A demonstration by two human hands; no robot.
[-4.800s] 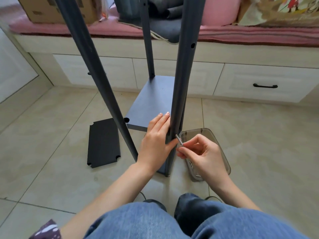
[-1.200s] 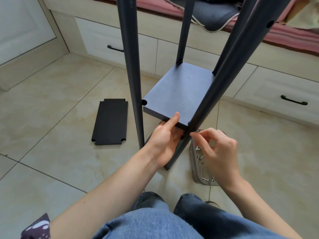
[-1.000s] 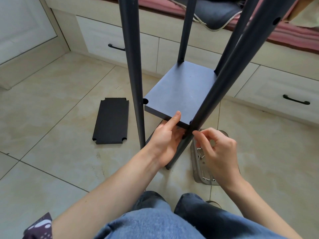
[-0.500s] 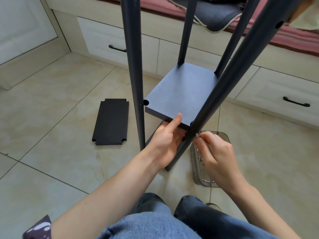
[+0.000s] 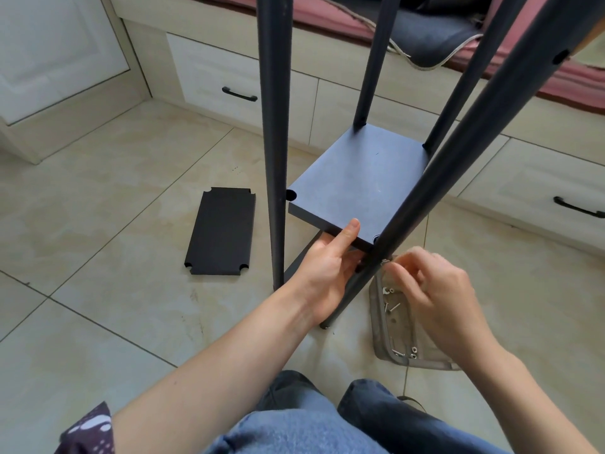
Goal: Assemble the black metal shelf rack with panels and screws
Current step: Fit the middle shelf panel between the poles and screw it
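On the tiled floor (image 5: 98,244), in front of a low cabinet with drawers (image 5: 229,77), stands the half-built black metal shelf rack (image 5: 360,178): four dark poles rise up, and one shelf panel (image 5: 353,188) sits between them, raised above the floor. The left hand (image 5: 327,267) holds the near edge of this panel, with the thumb lying on the top surface and the fingers curled under it, so the panel is gripped just beside the near right pole (image 5: 425,204). The right hand (image 5: 435,290) is on the other side of that pole, with its fingers bent together and pinching a small silver screw (image 5: 385,262) against the pole, just under the panel's corner. The near left pole (image 5: 275,142) stands straight, and the notch at the panel's left corner is close to it but I cannot tell if they touch. A second shelf panel (image 5: 221,232), black with cut corners, lies flat on the floor to the left, well apart from the rack. A clear plastic tray (image 5: 379,322) with several loose screws and washers rests on the floor under the right hand. The person's knees in blue jeans (image 5: 294,427) are at the bottom of the view
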